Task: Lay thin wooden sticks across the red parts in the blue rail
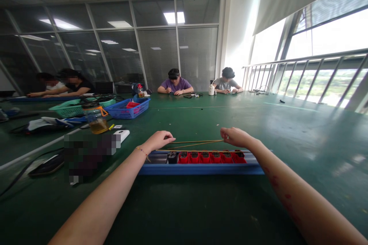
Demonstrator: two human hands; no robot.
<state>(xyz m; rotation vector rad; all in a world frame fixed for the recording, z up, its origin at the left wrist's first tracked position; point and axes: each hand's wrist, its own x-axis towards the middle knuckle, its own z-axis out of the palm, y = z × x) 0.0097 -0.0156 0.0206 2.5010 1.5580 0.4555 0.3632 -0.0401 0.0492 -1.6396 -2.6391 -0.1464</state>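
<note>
My left hand (159,139) and my right hand (235,136) reach over a long blue tray (201,169) on the green table (258,122). Between them runs a thin yellow-brown band (198,143), stretched tight, with each hand pinching one end. Its strands spread apart toward my left hand. In the tray sits a row of several red parts (211,157) with dark tops, and one black part (172,157) at their left end. Both hands hover just beyond the tray's far wall.
A blue basket (130,109) and a green basket (69,110) stand at the left, with a jar of amber liquid (97,122) and a white device (122,135). Four people sit along the far table edge. A railing and windows line the right.
</note>
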